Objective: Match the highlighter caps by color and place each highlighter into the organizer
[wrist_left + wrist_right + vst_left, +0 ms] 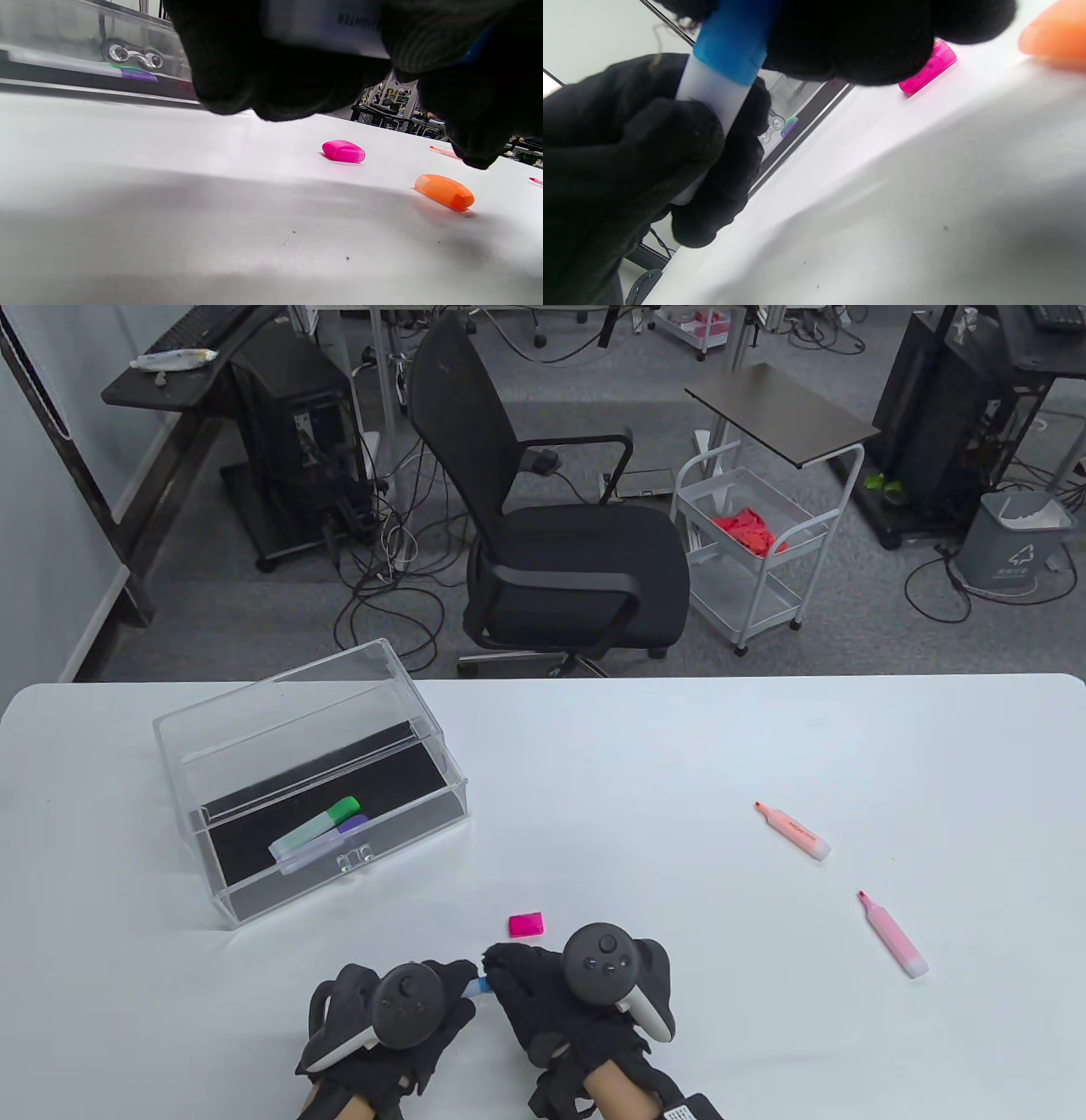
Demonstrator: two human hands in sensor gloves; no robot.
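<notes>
Near the table's front edge my left hand [441, 984] grips the pale barrel of a blue highlighter [712, 91]. My right hand [509, 971] pinches its blue cap [734, 42], which sits on the barrel's end. A pink cap [526, 925] lies just beyond the hands, and an orange cap [444, 192] lies beside it, hidden under my right hand in the table view. An uncapped orange highlighter [793, 831] and an uncapped pink highlighter [892, 935] lie at the right. The clear organizer [254, 891] at the left holds a green highlighter [318, 824] and a purple one [352, 824].
A black office chair [560, 534] and a white wire cart [747, 551] stand beyond the table's far edge. The organizer's drawer is pulled out toward me, with a metal handle [355, 858] on its front.
</notes>
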